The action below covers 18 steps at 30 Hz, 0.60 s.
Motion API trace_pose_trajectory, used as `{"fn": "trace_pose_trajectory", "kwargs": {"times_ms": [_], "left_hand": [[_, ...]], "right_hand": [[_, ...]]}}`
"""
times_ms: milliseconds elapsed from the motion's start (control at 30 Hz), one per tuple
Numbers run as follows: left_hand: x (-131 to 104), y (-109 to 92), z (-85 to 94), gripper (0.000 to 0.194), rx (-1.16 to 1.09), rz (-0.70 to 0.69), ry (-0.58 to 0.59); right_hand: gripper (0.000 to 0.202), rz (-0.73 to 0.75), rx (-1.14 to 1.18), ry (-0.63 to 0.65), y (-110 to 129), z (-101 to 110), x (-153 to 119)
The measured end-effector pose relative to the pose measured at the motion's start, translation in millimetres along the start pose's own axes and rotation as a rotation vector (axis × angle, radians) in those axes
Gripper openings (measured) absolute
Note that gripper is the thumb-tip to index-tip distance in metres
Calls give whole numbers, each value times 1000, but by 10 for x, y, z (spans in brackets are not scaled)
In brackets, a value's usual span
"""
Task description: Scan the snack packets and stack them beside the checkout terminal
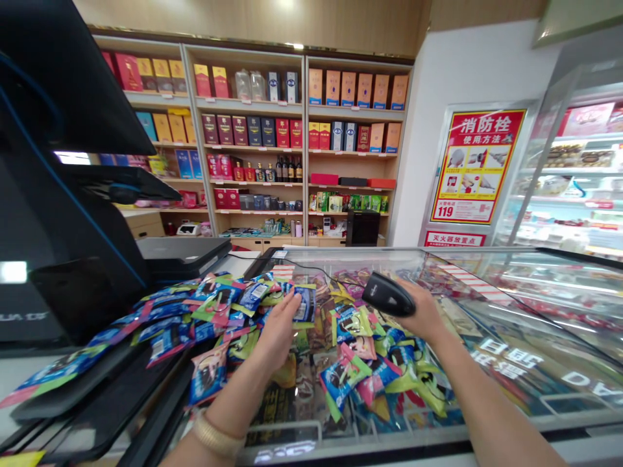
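Between the fingers of my left hand (280, 324) is a small blue snack packet (305, 303), its barcode side showing. My right hand (421, 311) grips a black handheld barcode scanner (389, 295), whose head points left toward the packet; a cable trails from it. Left of my left hand spreads a heap of blue, pink and green snack packets (214, 301). A second pile of similar packets (363, 370) lies on the glass lid below the scanner, apart from the heap.
Under my hands is a glass-topped chest freezer (511, 275) with goods inside. A black checkout machine with a screen (53, 194) stands at the left. Shelves of boxed goods (253, 133) line the back wall, beside a red fire hydrant poster (479, 165).
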<state>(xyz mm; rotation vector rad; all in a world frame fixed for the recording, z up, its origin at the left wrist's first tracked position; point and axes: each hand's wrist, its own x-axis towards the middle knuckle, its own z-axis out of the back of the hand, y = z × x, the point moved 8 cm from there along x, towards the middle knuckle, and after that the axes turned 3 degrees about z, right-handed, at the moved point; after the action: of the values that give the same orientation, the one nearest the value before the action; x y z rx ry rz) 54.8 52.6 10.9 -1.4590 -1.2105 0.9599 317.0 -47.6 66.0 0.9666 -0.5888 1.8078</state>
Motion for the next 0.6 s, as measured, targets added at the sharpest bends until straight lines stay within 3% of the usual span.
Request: {"fn": "trace_pose_trajectory", "kwargs": {"times_ms": [67, 133, 367, 600], "left_hand": [[-24, 103, -52, 32, -168, 143, 40], [-45, 141, -85, 27, -222, 186, 54], [-1, 146, -42, 29, -271, 130, -45], [60, 183, -52, 41, -135, 54, 4]], "right_hand": [[20, 21, 39, 8, 55, 2, 20], [21, 38, 77, 34, 121, -9, 43], [8, 95, 143, 153, 445, -24, 142], [8, 143, 84, 236, 630, -111, 158]]}}
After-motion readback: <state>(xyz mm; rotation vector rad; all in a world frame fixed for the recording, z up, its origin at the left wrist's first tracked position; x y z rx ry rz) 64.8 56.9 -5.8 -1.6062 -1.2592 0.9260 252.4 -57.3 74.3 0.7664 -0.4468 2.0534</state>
